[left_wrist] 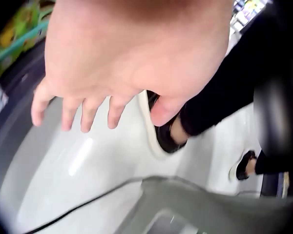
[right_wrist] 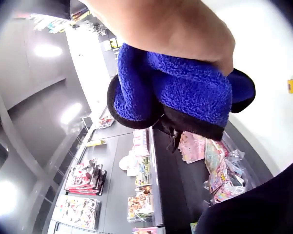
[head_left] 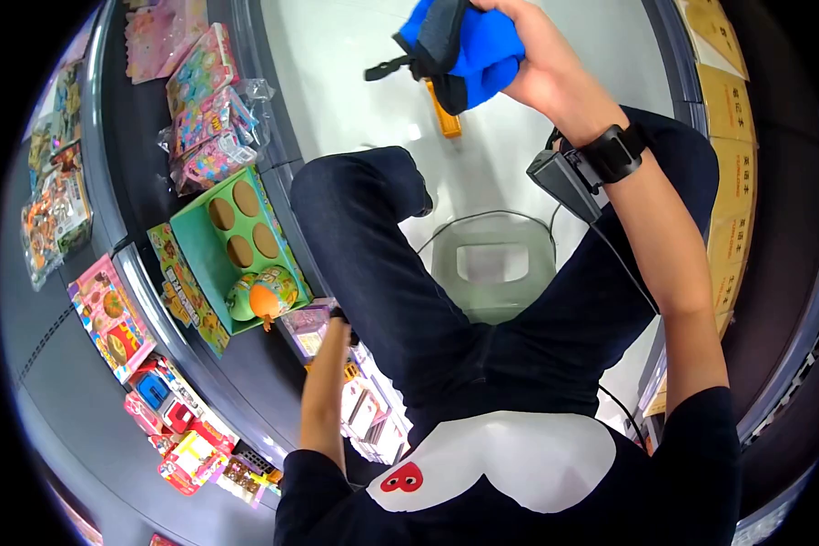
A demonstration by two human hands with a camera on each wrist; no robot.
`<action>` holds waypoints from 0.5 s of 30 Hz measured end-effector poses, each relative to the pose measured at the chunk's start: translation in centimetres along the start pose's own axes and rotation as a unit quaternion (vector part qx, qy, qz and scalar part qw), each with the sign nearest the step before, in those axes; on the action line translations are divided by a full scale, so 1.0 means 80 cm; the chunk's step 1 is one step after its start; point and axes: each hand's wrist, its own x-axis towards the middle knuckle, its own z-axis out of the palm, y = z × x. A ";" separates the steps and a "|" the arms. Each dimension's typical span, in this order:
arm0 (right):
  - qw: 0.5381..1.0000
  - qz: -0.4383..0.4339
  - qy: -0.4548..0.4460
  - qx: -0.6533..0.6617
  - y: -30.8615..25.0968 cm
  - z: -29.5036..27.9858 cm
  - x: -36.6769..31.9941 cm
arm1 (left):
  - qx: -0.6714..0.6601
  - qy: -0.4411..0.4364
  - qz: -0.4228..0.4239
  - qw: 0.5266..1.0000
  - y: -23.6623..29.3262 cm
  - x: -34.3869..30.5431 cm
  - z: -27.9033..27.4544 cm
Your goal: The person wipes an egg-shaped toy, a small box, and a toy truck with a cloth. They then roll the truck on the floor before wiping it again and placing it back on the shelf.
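Note:
High in the head view, my right hand grips a blue fleecy cloth with black edging; a small black clip dangles from its side. The right wrist view shows the same cloth folded and bunched under the hand, its fingertips hidden by the fabric. My left hand hangs loosely above the floor with its fingers spread and nothing in them. In the head view that hand is mostly hidden beside the left knee, and only the forearm shows.
A pale green stool stands between the legs, with a black cable behind it. A yellow object lies on the floor. Left shelves carry packaged toys and an open green box; brown cartons line the right.

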 end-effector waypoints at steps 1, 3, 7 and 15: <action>1.000 0.004 -0.005 -0.001 -0.005 0.003 -0.004 | 0.033 -0.012 0.001 0.999 0.003 -0.015 0.025; 1.000 0.016 -0.015 -0.002 -0.013 0.008 -0.009 | 0.086 -0.029 0.013 0.996 0.006 -0.049 0.060; 0.993 0.027 0.106 0.034 -0.027 0.023 -0.018 | 0.155 -0.054 0.049 0.985 0.010 -0.122 0.093; 0.990 0.020 0.130 -0.044 -0.039 0.005 -0.010 | 0.136 -0.113 0.122 0.977 0.013 -0.061 0.088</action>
